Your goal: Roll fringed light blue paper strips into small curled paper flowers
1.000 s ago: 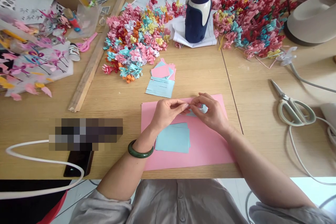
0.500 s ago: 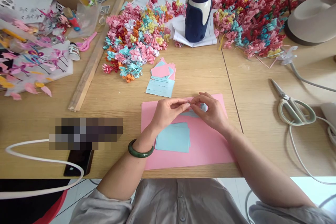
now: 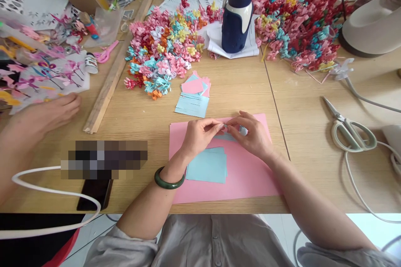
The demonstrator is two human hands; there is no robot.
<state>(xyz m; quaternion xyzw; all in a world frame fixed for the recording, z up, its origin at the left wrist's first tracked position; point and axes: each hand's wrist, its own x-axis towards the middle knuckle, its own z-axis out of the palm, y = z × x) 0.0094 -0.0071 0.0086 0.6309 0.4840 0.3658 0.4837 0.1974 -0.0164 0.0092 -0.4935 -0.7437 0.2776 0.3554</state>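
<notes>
The wooden table point(image 3: 303, 133) was crowded toward its far edge, where two mounds of curled paper flowers point(image 3: 166, 46) point(image 3: 297, 25) lay with a navy-and-white bottle point(image 3: 236, 25) between them. A large pink sheet point(image 3: 250, 179) was spread near the front edge, a stack of light-blue paper point(image 3: 206, 164) resting on its left half. Over that sheet, just inside its far edge and nearer the far right corner, was a small pale-blue paper piece point(image 3: 243, 130), mostly hidden by fingers. The left hand point(image 3: 199, 135) and the right hand point(image 3: 253, 133) both pinched it, thumbs against forefingers, fingertips almost meeting. I judged it next to weightless, soft enough to curl yet easily creased or torn, so best taken lightly by its ends. Just beyond the sheet's far edge lay slit blue cards point(image 3: 191, 105), whose thin strips looked the most fragile part. Open scissors point(image 3: 354, 131) lay well off toward the table's right edge. Toward the left edge, a co-worker's hand point(image 3: 56, 110) was near some purple craft flowers point(image 3: 50, 71); whether it held anything, I couldn't tell.
</notes>
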